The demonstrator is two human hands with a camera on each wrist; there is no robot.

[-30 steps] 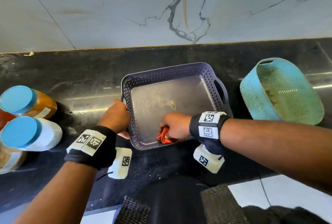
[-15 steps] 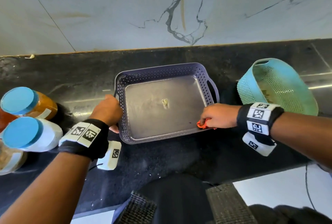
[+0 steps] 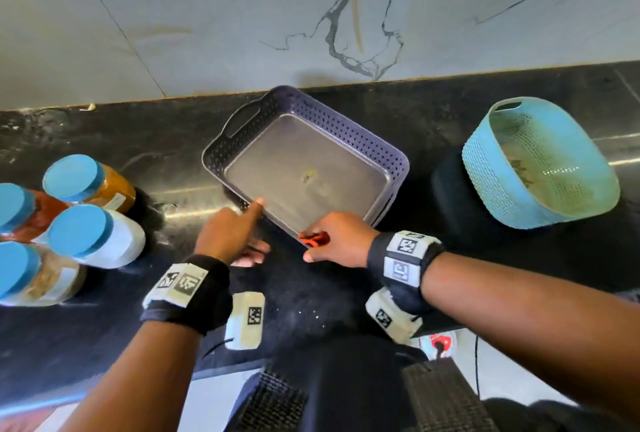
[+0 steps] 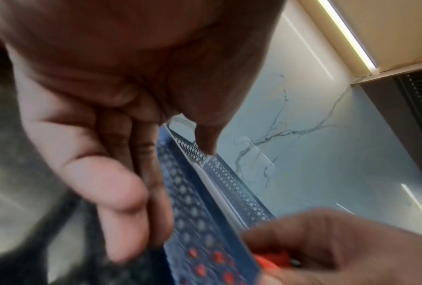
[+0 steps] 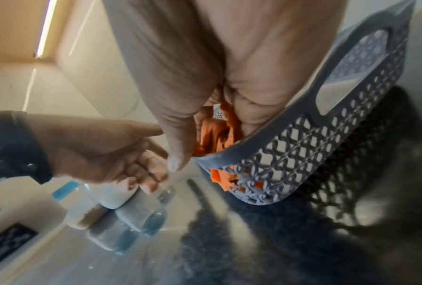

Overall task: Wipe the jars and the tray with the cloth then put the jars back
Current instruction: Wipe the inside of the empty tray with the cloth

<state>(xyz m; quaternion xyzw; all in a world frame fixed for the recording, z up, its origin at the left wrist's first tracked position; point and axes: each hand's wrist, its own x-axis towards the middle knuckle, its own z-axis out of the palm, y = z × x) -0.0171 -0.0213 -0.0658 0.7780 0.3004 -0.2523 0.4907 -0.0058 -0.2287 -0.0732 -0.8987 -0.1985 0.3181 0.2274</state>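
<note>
- Counter [image 3: 450, 113]: black, polished stone, running along a marble-patterned wall.
- Tray [image 3: 346, 134]: purple, perforated walls, at centre, turned askew with one handle toward 10 o'clock.
- Jars [image 3: 79, 231]: four, blue lids, clustered at 9 o'clock, touching one another.
- Basket [image 3: 502, 182]: teal, perforated, at 3 o'clock, tipped so that its opening faces up and right.

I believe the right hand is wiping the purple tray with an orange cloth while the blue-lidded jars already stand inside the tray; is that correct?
Not quite. The blue-lidded jars are not inside the purple tray; the head view shows them on the black counter to its left. The rest holds: the right hand presses the orange cloth against the tray's near wall.
</note>
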